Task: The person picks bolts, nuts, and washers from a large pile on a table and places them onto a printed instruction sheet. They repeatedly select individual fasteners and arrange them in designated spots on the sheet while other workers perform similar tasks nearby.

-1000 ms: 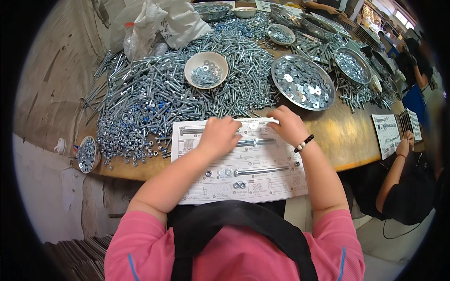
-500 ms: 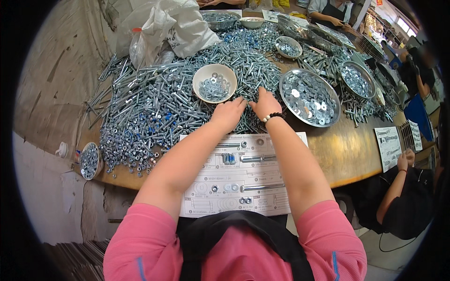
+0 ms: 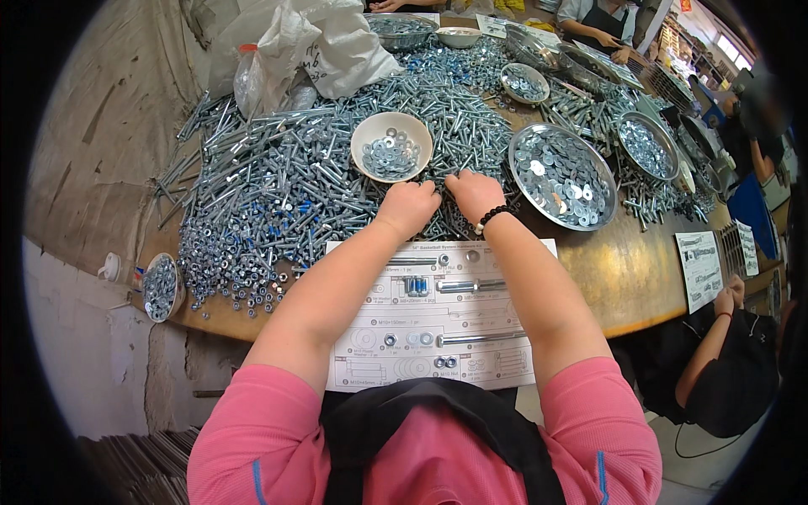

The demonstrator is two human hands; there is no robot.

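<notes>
Both hands are over a heap of long silvery bolts (image 3: pixel 290 156), just beyond a printed sheet. My left hand (image 3: pixel 409 207) has its fingers curled down below a pale bowl (image 3: pixel 369 135) of washers. Beside it, a small gap away, my right hand (image 3: pixel 476 194) is closed too, knuckles up. The fingertips of both are hidden, and I cannot make out what they hold. On the printed sheet (image 3: pixel 438 310) lie a long bolt (image 3: pixel 480 339), a shorter bolt (image 3: pixel 471 286), blue-banded bolts (image 3: pixel 417 287), washers (image 3: pixel 419 338) and nuts (image 3: pixel 446 363).
A round metal tray (image 3: pixel 581 227) of washers stands right of my hands. Loose nuts (image 3: pixel 227 269) spread at the left, near a small bowl (image 3: pixel 178 296). White sacks (image 3: pixel 337 50) sit at the back left. A co-worker's hands (image 3: pixel 729 296) are at the right.
Both hands have drawn slightly nearer to me, and the right hand's stretched fingers have curled in. The whole view has shifted a little.
</notes>
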